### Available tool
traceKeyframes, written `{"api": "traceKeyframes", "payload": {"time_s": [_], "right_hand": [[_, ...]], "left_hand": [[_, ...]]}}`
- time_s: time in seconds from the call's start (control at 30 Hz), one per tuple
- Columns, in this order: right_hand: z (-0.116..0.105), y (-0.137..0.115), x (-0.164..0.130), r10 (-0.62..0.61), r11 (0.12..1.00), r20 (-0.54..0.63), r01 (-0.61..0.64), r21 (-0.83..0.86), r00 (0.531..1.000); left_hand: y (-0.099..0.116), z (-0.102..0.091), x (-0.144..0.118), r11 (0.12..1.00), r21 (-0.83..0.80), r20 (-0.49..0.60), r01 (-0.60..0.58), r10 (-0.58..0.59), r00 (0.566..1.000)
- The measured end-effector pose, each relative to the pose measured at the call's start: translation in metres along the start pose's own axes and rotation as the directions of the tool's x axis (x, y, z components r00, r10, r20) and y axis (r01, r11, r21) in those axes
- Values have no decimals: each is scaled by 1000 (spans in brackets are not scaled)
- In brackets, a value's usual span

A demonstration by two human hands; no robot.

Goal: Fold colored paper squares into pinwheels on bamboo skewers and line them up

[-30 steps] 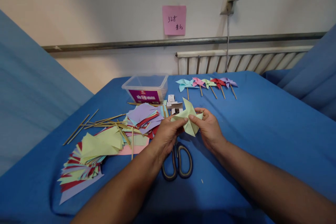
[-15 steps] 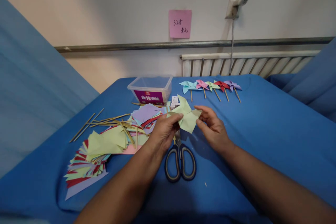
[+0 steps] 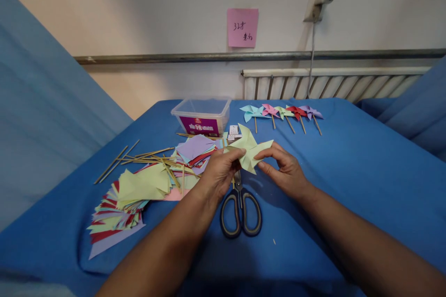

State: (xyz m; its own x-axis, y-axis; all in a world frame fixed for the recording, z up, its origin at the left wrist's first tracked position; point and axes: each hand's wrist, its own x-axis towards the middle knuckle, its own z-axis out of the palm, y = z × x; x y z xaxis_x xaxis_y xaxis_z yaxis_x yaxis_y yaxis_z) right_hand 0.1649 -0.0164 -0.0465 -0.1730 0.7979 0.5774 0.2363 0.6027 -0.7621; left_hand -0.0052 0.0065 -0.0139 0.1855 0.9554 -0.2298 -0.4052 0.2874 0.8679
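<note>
A pale green paper pinwheel [image 3: 248, 152] is held up over the table, between both hands. My left hand [image 3: 223, 171] is closed on it, the thumb pressing near its centre. With thumb and fingers, my right hand [image 3: 284, 167] pinches its lower right blade. No stick shows on this pinwheel. Just below lie dark-handled scissors [image 3: 241, 213], their blades partly hidden behind my left hand. Left of the hands are a stack of purple and mixed paper sheets [image 3: 195, 148] and a fanned pile of coloured paper [image 3: 142, 183].
Thin wooden sticks [image 3: 149, 158] lie loose among the paper. A clear plastic box [image 3: 201, 116] stands at the back, a small white box [image 3: 233, 131] beside it. Several finished pinwheels on sticks [image 3: 282, 113] lie in a row at the far edge of the blue-covered table [image 3: 348, 167].
My right hand has moved in from the pinwheel's right edge and now grips a blade nearer its centre. The left hand keeps its hold. The whole view has shifted slightly.
</note>
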Motion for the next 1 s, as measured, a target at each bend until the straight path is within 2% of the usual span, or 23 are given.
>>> {"api": "traceKeyframes", "payload": {"time_s": [0.17,0.37,0.8,1.0], "right_hand": [[3,7,3,134,984,-98,-121,131,986],[4,8,3,197,975,-131,-181,126,972],[3,4,5,251,967,-58,-248,60,966],[2,5,6,265,964,-38,-263,43,964]], "left_hand": [[-4,2,0,997,69,6,-35,35,999],[-9,1,2,976,216,-15,-43,47,999],[-7,5,-2,962,272,-25,28,-22,999],[-10,2,1,952,303,14,29,-35,999]]}}
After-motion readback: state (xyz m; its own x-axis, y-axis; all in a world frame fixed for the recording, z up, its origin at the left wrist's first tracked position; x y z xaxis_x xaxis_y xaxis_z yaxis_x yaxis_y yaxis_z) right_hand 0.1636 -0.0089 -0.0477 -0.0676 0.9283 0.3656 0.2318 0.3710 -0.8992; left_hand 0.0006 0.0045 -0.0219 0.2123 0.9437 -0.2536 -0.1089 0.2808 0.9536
